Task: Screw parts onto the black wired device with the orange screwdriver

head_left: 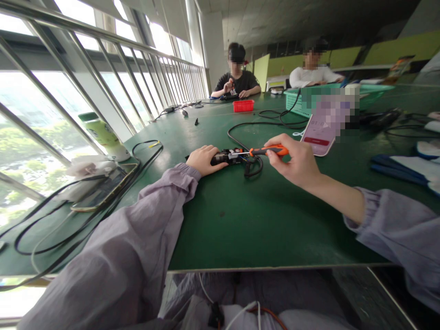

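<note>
Screwdriver, orange and black, gripped by its handle in the worker's right hand, its tip at the opened section of a dark device. The left hand clasps this device, which lies on the green bench, back from the near edge. Toward the far edge I see a red basket; a green-capped bottle stands by the left edge.

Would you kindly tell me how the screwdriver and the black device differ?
The screwdriver has a bright orange-and-black handle; the black device is mostly dark. The right hand grips the screwdriver, while the left hand holds the black device. Both are in hand.
</note>
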`<control>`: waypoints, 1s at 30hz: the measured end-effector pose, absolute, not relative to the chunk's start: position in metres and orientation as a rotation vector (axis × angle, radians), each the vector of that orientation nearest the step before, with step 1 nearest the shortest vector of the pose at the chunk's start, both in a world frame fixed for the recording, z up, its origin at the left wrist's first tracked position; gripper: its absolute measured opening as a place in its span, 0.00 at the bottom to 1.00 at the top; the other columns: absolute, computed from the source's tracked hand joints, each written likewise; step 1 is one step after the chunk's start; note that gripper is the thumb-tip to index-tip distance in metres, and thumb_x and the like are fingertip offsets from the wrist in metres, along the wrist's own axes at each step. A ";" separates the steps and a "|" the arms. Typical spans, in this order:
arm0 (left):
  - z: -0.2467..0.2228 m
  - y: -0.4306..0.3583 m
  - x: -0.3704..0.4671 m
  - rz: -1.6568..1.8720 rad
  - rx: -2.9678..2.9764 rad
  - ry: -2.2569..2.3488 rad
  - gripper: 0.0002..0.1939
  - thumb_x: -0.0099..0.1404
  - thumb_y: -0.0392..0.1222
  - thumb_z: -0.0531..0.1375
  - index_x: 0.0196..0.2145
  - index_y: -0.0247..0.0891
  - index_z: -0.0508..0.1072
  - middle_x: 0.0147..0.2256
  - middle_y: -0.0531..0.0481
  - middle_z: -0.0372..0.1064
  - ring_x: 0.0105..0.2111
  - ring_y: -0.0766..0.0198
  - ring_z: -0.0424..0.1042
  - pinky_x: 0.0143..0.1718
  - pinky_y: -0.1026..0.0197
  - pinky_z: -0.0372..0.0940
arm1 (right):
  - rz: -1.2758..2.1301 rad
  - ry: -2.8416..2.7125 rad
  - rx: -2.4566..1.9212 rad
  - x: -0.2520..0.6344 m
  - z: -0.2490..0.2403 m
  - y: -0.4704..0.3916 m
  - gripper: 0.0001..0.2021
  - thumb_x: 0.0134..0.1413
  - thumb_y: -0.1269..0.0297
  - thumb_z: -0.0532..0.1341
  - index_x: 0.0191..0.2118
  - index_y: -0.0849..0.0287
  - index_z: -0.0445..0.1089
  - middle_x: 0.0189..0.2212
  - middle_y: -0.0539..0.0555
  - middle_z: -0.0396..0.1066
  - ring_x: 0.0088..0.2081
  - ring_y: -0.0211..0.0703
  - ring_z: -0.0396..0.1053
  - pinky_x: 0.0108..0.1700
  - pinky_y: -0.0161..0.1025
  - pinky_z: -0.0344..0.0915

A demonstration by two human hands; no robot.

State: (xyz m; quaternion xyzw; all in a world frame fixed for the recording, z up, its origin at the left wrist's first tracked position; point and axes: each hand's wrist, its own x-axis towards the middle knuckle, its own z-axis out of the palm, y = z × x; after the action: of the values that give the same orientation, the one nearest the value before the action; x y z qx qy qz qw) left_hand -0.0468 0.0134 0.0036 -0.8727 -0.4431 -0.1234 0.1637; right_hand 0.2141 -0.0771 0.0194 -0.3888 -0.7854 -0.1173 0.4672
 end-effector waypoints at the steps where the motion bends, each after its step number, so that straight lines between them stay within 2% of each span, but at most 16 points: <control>1: 0.004 0.013 -0.047 -0.352 -2.489 -1.265 0.28 0.60 0.66 0.48 0.40 0.39 0.68 0.38 0.47 0.67 0.39 0.56 0.68 0.37 0.58 0.61 | -0.286 -1.924 -0.958 0.214 0.019 -0.077 0.04 0.52 0.67 0.56 0.35 0.57 0.66 0.26 0.50 0.72 0.25 0.38 0.69 0.27 0.34 0.62; 18: 0.003 0.013 -0.046 -0.355 -2.482 -1.256 0.28 0.60 0.65 0.48 0.40 0.38 0.68 0.37 0.46 0.67 0.39 0.56 0.68 0.36 0.58 0.62 | -0.256 -1.915 -1.000 0.213 0.020 -0.077 0.04 0.53 0.66 0.55 0.36 0.56 0.65 0.27 0.52 0.73 0.28 0.41 0.71 0.28 0.35 0.63; 30: 0.004 0.013 -0.046 -0.358 -2.483 -1.257 0.27 0.60 0.65 0.48 0.40 0.38 0.68 0.37 0.47 0.67 0.39 0.56 0.68 0.37 0.58 0.62 | -0.222 -1.949 -1.030 0.212 0.019 -0.077 0.05 0.52 0.65 0.55 0.35 0.57 0.66 0.26 0.51 0.73 0.25 0.38 0.68 0.27 0.34 0.61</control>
State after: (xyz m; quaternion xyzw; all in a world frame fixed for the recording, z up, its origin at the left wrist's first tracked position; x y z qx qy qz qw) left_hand -0.0461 0.0131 0.0036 -0.8725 -0.4416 -0.1257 0.1673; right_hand 0.2120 -0.0772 0.0192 -0.4160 -0.7870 -0.0896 0.4466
